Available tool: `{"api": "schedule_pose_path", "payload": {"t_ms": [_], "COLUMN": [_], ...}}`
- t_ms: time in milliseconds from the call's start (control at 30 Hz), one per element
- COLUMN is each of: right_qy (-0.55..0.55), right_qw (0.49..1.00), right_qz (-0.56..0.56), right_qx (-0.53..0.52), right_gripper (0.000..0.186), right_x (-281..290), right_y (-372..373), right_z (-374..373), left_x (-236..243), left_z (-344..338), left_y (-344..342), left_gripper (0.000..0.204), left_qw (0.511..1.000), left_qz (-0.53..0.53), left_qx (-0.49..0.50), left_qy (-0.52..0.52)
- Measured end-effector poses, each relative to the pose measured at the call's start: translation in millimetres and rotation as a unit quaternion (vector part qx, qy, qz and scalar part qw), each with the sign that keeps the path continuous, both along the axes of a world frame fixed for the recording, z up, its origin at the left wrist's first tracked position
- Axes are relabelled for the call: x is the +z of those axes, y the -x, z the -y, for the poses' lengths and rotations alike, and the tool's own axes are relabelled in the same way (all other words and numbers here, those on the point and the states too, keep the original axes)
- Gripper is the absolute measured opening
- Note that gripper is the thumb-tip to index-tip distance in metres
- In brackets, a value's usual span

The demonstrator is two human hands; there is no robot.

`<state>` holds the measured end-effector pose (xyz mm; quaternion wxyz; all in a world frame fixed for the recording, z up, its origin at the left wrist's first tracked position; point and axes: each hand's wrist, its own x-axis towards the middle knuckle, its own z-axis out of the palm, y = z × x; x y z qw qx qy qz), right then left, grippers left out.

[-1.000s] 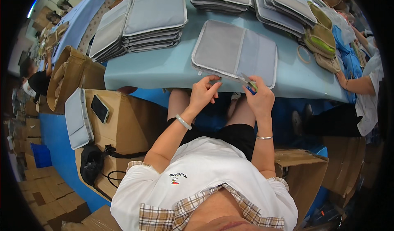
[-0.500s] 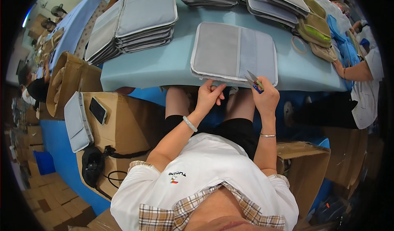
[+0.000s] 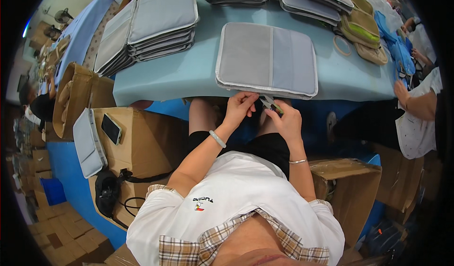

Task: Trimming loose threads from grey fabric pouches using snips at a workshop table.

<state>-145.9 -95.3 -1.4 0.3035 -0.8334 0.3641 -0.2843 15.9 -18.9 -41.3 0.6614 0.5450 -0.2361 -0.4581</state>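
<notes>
Holding thread snips (image 3: 270, 104) in the right hand (image 3: 287, 120), with fingers curled round the handles, angled far-left, apparently to bring the blades beside the left hand (image 3: 240, 108). There, with bent fingers close together; cannot tell whether pinching anything at the near edge of the grey laptop sleeve (image 3: 246, 58). Laid flat at the table's (image 3: 156, 82) near side, probably for easy reach.

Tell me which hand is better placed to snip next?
Probably the right hand: it holds silver-bladed metal snips near the flat, grey, rectangular fabric case; the left hand shows no tool.
</notes>
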Motion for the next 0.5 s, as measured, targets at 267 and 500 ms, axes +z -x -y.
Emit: {"api": "schedule_pose_path", "payload": {"t_ms": [267,500], "right_qy": [0.066,0.090], "right_qw": [0.997,0.995], "right_qz": [0.025,0.052], "right_qx": [-0.013,0.000], "right_gripper": [0.030,0.026], "right_x": [-2.1,-7.5], "right_y": [-19.1,-19.3], "right_z": [-1.3,-0.5], "left_x": [-3.5,-3.4], "left_z": [2.1,-0.8], "left_y": [-1.3,-1.2], "left_gripper": [0.015,0.014], "left_qw": [1.000,1.000], "left_qz": [-0.008,-0.003], "left_qx": [-0.004,0.001], "left_qy": [-0.003,-0.011]}}
